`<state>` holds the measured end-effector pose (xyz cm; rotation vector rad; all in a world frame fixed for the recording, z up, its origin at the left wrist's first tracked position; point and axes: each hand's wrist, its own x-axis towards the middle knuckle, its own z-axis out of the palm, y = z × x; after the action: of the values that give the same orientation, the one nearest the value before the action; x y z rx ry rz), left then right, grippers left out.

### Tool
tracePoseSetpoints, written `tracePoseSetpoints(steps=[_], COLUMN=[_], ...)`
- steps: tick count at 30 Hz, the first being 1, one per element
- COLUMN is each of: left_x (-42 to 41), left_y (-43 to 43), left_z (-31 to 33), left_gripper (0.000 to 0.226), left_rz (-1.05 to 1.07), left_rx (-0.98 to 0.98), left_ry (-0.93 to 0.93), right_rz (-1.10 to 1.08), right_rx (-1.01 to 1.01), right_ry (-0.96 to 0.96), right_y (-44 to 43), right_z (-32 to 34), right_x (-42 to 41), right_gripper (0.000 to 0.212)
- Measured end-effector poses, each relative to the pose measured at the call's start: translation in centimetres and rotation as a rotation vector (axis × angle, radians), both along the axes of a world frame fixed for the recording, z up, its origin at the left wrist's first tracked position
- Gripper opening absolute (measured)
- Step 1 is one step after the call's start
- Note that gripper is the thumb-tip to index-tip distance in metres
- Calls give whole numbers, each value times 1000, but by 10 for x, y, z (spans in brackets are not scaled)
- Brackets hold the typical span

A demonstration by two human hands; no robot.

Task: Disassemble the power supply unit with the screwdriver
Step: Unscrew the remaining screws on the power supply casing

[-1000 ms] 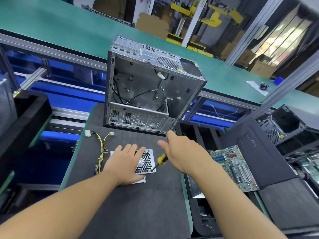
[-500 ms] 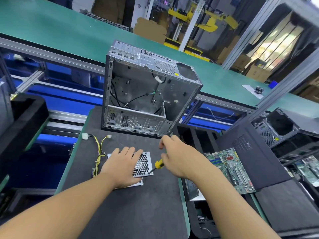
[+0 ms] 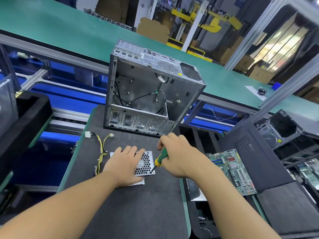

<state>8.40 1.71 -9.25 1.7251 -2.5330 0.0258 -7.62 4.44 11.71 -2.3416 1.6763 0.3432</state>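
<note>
The power supply unit [image 3: 144, 164], a silver box with a honeycomb grille on top, lies on the black mat [image 3: 131, 207]. My left hand [image 3: 125, 165] rests flat on its top with fingers spread, covering the left half. Yellow and black cables [image 3: 101, 152] trail from it to the left. My right hand [image 3: 176, 155] grips the screwdriver [image 3: 160, 161], which has a green and yellow handle. Its tip touches the near right corner of the grille.
An empty silver computer case [image 3: 151, 94] stands upright on the mat just behind my hands. A motherboard [image 3: 232, 169] lies to the right in a black foam tray. A green conveyor [image 3: 69, 31] runs behind. More cases [image 3: 279, 131] stand at right.
My right hand has tilted the screwdriver more upright and set its tip on the grille's near right corner. The left hand stays on the unit.
</note>
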Motion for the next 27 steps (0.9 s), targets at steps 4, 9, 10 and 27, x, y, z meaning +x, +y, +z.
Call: tracePoseSetpoints(steps=[4, 9, 10, 27], left_x=[0, 0, 0, 0], left_y=[0, -1, -1, 0], left_z=[0, -1, -1, 0], left_gripper=[102, 102, 102, 101], left_rz=[-2, -7, -3, -4], left_rx=[-12, -4, -4, -13], left_ry=[7, 7, 10, 33], right_rz=[-54, -1, 15, -22], right_rx=[-86, -69, -28, -37], right_ry=[102, 50, 50, 136], right_y=[1, 0, 0, -1], right_z=[-3, -3, -2, -1], right_x=[4, 3, 1, 4], right_gripper=[33, 17, 21, 29])
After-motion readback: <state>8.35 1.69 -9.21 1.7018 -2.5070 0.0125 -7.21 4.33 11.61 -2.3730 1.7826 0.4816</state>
